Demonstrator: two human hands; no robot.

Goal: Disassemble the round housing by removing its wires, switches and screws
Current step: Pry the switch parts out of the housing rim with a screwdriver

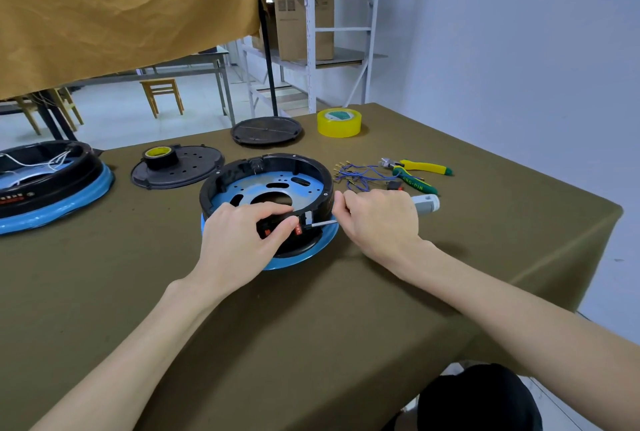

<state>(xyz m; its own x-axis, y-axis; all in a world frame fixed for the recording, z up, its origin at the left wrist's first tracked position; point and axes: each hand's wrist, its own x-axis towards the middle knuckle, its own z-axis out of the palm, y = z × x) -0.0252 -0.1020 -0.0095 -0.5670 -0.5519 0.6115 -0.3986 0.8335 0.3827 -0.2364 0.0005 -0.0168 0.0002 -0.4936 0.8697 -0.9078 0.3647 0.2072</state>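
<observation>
Round housing point(266, 184) sits on the olive-covered bench point(311, 326), black wall up, blue rim underneath, perforated blue plate inside. Left hand point(242, 240) curls over the near wall, fingers pinching around a red rocker switch point(298, 230) set in that wall. Right hand point(381, 219) grips a grey-handled screwdriver point(426, 203); its shaft point(323, 222) points in at the switch, tip just beside the left fingertips.

Risks, as judged:
- Tip slips off the switch latch and runs into the left fingers, because they lie directly in line with the push.
- Levering too hard cracks the switch frame or the housing wall.
- Housing skids on the cloth if the left hand's hold loosens.
- A freed switch could drop inside the housing.

Removed blue wires point(360, 176) with terminals lie right of the housing, near yellow-green pliers point(420, 169).
</observation>
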